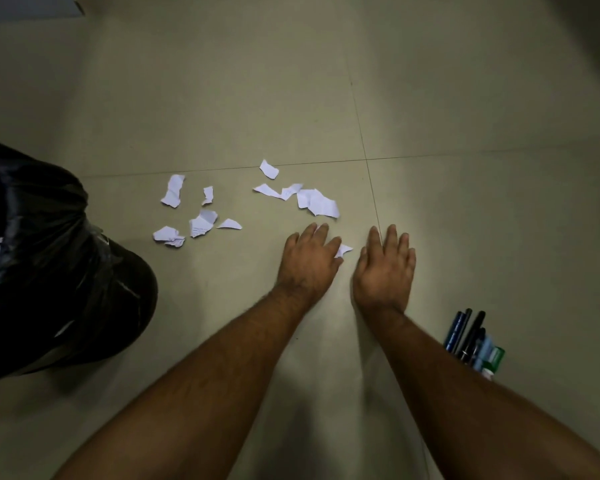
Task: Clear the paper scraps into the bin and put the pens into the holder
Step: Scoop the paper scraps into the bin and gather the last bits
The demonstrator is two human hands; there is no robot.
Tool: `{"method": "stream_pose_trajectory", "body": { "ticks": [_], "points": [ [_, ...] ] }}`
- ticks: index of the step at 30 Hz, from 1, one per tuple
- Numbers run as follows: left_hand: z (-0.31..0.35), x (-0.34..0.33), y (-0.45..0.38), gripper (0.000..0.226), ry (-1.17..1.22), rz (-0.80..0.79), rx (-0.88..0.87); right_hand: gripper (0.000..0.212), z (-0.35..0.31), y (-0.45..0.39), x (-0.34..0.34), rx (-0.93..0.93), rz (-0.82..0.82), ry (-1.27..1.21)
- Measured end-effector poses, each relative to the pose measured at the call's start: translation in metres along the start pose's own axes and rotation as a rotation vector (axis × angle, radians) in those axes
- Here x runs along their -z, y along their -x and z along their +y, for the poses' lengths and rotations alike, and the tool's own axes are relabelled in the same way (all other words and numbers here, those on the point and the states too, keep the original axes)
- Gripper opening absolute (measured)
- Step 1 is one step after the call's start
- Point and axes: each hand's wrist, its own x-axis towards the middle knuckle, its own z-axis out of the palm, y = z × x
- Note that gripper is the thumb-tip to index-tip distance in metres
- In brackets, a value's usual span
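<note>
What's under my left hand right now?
A white paper scrap pokes out from beneath the left hand, by its fingers on the floor tiles. How much paper the palm covers cannot be seen.

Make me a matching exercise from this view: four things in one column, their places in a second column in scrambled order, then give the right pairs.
Things:
1. bin
2. pens
3. left hand
4. paper scraps

Places:
A. standing upright together at the lower right, beside the right forearm
B. scattered on the tiled floor ahead of the hands
C. at the left edge, lined with a black bag
D. palm down over a scrap, beside the right hand

Pairs: 1-C, 2-A, 3-D, 4-B
</note>
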Motion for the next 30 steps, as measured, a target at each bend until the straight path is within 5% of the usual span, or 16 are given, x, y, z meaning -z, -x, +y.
{"method": "stream_pose_trajectory", "body": {
  "ticks": [8,11,15,18,22,28,30],
  "points": [
    [-0.044,0.023,-0.020,0.028,0.330,0.268,0.118,0.054,-0.046,-0.012,-0.012,-0.108,-0.012,-0.002],
    [-0.069,0.028,-0.053,0.051,0.329,0.241,0.222,0.053,-0.044,-0.012,-0.015,-0.124,0.009,0.008],
    [-0.098,0.028,-0.095,0.067,0.252,-0.002,0.312,0.054,-0.047,-0.014,-0.015,-0.115,0.009,0.049],
    [-0.086,0.021,-0.094,0.061,0.302,-0.067,0.225,0.055,-0.045,-0.014,-0.014,-0.119,-0.029,0.062],
    [-0.048,0.010,-0.051,0.062,0.382,0.060,-0.001,0.058,-0.045,-0.013,-0.011,-0.098,-0.050,0.074],
    [-0.040,0.007,-0.050,0.056,0.339,0.068,-0.103,0.059,-0.044,-0.012,-0.009,-0.075,-0.050,0.089],
    [-0.051,0.008,-0.040,0.052,0.343,0.208,0.005,0.057,-0.044,-0.011,-0.011,-0.050,-0.024,0.095]
  ]
}}
